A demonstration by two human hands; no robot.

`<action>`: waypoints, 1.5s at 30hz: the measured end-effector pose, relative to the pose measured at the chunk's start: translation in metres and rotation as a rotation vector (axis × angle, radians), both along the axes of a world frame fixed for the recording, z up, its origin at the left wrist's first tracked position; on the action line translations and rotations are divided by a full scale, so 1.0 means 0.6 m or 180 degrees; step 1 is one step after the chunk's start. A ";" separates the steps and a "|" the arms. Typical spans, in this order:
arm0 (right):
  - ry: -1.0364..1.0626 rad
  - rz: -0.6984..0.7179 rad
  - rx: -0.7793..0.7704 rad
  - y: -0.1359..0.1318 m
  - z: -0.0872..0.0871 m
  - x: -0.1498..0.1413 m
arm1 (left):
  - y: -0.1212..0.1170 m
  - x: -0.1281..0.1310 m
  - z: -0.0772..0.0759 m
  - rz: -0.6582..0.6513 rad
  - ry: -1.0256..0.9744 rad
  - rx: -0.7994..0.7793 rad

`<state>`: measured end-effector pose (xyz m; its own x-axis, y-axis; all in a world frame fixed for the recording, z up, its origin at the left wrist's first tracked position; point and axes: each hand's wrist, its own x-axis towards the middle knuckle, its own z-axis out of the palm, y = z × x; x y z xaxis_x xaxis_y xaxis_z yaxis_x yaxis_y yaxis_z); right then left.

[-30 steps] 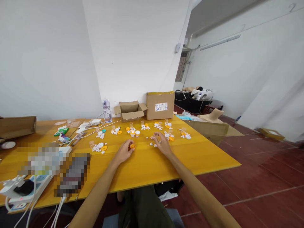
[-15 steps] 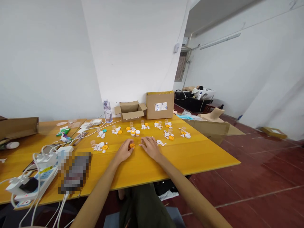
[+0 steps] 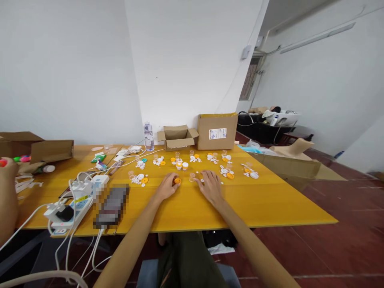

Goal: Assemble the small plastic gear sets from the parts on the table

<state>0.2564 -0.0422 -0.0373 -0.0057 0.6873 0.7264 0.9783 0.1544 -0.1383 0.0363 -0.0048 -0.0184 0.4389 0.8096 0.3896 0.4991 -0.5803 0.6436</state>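
My left hand (image 3: 168, 186) rests on the table with its fingers closed around a small orange round plastic part (image 3: 178, 181), its hollow side facing up. To the right, my right hand (image 3: 211, 187) lies palm down with fingers spread and slightly bent over a few small white plastic pieces (image 3: 202, 180), partly hidden beneath it. Just left of its thumb stands a clear plastic cup (image 3: 192, 177). Beyond both hands, two white-and-orange assembled pots (image 3: 182, 166) stand side by side.
Clusters of white, orange and clear parts (image 3: 139, 179) lie across the yellow table (image 3: 240, 208). An open carton (image 3: 180, 143), a closed box (image 3: 217, 138) and a water bottle (image 3: 148, 136) stand behind. Left are a power strip (image 3: 75, 212), cables and another person's arm (image 3: 7, 200).
The view has turned left, bringing another person's arm in at the left edge. My right hand has shifted right, away from the clear cup, which now shows. My left hand keeps the orange part.
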 end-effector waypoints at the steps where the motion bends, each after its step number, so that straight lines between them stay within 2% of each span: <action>1: 0.0049 0.0000 -0.0013 0.001 -0.001 0.002 | 0.000 0.000 0.000 -0.0001 -0.0031 -0.0019; 13: 0.0443 0.0191 -0.0025 0.020 -0.024 0.016 | 0.007 -0.003 -0.002 -0.0101 -0.0471 -0.0105; 18: 0.0573 0.0045 -0.0169 0.017 -0.021 0.017 | 0.003 -0.003 0.002 -0.0098 -0.0467 -0.0081; 23: 0.0666 -0.0015 -0.0338 0.009 -0.005 0.010 | -0.002 -0.001 0.011 -0.0217 -0.0603 -0.0266; 25: 0.0624 0.0237 -0.0201 0.002 0.004 0.003 | -0.001 -0.002 0.014 -0.0198 -0.0652 -0.0303; 28: 0.0374 0.0897 -0.0053 -0.010 0.016 -0.009 | 0.003 -0.004 0.015 -0.0073 -0.0719 -0.0331; 31: 0.0048 0.1385 -0.0228 -0.018 0.021 -0.019 | 0.007 -0.006 0.014 0.0006 -0.0785 -0.0359; 34: -0.0130 0.1582 -0.0478 -0.019 0.019 -0.024 | 0.009 -0.007 0.014 0.0019 -0.0838 -0.0407; 39: -0.0011 0.1443 -0.0394 -0.015 0.013 -0.024 | 0.011 -0.006 0.011 -0.0063 -0.0891 -0.0429; 45: 0.0202 0.1196 -0.0337 -0.009 0.013 -0.021 | 0.016 -0.004 -0.003 -0.0119 -0.0648 -0.0315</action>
